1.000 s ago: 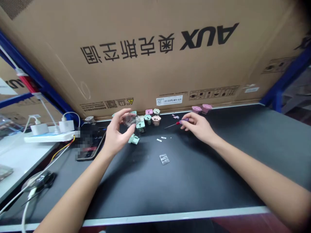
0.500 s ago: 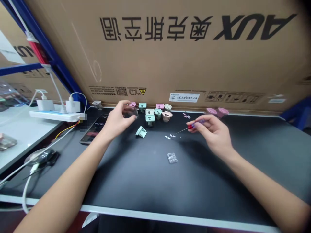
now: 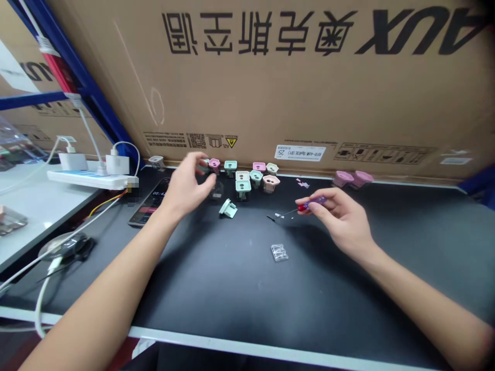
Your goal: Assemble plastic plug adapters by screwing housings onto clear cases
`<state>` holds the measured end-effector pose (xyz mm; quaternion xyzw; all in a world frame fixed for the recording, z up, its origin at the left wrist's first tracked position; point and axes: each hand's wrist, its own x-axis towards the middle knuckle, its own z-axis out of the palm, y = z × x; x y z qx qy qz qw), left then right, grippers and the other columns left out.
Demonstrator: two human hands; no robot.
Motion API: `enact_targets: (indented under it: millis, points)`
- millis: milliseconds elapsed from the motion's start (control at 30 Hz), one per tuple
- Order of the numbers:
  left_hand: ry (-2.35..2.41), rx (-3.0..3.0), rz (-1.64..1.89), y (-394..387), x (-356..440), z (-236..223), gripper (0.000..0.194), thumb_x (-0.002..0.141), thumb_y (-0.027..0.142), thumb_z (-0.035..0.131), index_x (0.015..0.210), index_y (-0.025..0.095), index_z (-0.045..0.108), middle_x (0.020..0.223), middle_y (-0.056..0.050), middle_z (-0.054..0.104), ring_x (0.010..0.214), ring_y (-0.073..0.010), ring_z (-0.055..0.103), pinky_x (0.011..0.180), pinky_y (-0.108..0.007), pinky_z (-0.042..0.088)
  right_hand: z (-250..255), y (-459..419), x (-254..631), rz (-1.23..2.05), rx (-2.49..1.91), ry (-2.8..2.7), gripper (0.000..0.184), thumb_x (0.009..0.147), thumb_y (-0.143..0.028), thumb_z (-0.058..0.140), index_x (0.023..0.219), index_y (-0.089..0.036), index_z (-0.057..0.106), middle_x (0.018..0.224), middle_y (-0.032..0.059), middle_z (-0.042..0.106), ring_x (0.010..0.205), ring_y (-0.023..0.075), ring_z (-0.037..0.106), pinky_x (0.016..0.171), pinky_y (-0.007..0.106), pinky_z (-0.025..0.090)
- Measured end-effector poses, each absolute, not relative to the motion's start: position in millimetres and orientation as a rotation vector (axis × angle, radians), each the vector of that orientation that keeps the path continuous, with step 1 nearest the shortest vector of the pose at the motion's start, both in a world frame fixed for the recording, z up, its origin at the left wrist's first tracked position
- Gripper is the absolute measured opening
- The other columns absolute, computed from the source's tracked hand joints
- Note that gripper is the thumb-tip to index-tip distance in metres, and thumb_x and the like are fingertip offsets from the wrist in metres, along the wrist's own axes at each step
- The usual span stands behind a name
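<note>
My left hand (image 3: 189,184) is over the back left of the table with thumb and fingers apart. Just beyond its thumb a clear plastic piece (image 3: 217,190) stands on the table, partly hard to make out. In my right hand (image 3: 340,216) is a small screwdriver (image 3: 315,202) with a red and purple handle, its thin shaft pointing left. The shaft's tip is close to small white pieces (image 3: 279,215) and a thin dark strip (image 3: 270,218). A mint green plastic part (image 3: 228,208) lies tilted between my hands. Nearer me is a flat clear plastic piece (image 3: 279,252).
Several pastel socket-like parts, among them a mint one (image 3: 243,186) and a pink one (image 3: 259,167), stand along the back. Two pink parts (image 3: 361,178) sit farther right. Pink scraps (image 3: 303,183), a phone (image 3: 149,206), a power strip (image 3: 91,179) and a large carton (image 3: 247,98) surround them.
My left hand has let go of the clear plastic piece, which now stands on the table. The view has shifted slightly. The screwdriver stays in my right hand near the small pieces.
</note>
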<state>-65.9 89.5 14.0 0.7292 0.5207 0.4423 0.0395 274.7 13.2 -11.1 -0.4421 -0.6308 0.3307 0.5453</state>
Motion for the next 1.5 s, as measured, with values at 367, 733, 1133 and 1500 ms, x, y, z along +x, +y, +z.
enact_targets:
  millis: [367, 733, 1133, 1500]
  points:
    - [1.127, 2.338, 1.409, 35.8, -14.1, 31.7, 0.01, 0.091, 0.021, 0.057, 0.101, 0.021, 0.059, 0.08, 0.002, 0.062, 0.066, -0.0119, 0.057, 0.062, -0.026, 0.046, -9.5, 14.8, 278.5, 0.712, -1.018, -1.43, 0.012, 0.092, -0.032, 0.074, 0.098, -0.025, 0.067, 0.097, 0.0056, 0.08, 0.079, 0.0211, 0.076, 0.078, 0.038, 0.065]
    - [1.014, 2.633, 0.317, 13.7, 23.5, 2.8, 0.056, 0.077, 0.073, 0.07, 0.098, 0.022, 0.062, 0.098, -0.003, 0.068, 0.086, -0.0215, 0.065, 0.069, -0.03, 0.045, -9.4, 14.9, 279.3, 0.694, -1.043, -1.452, 0.013, 0.092, -0.035, 0.073, 0.098, -0.026, 0.066, 0.096, 0.0053, 0.079, 0.08, 0.0222, 0.076, 0.079, 0.039, 0.065]
    - [0.935, 2.718, 0.246, 12.3, 20.0, 4.3, 0.029, 0.088, 0.043, 0.07, 0.108, 0.022, 0.067, 0.106, -0.004, 0.065, 0.094, -0.0213, 0.065, 0.078, -0.032, 0.05, -11.1, 13.7, 275.5, 0.7, -1.099, -1.488, 0.017, 0.092, -0.039, 0.073, 0.098, -0.025, 0.065, 0.099, 0.0059, 0.08, 0.084, 0.0226, 0.077, 0.08, 0.038, 0.066]
    - [1.152, 2.646, 0.532, 36.3, -16.1, 31.7, 0.025, 0.092, 0.041, 0.066, 0.112, 0.026, 0.068, 0.11, -0.004, 0.066, 0.099, -0.0223, 0.065, 0.084, -0.033, 0.051, -3.9, 14.8, 283.4, 0.588, -1.037, -1.43, 0.012, 0.092, -0.034, 0.073, 0.099, -0.025, 0.067, 0.097, 0.005, 0.079, 0.082, 0.0221, 0.077, 0.08, 0.038, 0.065]
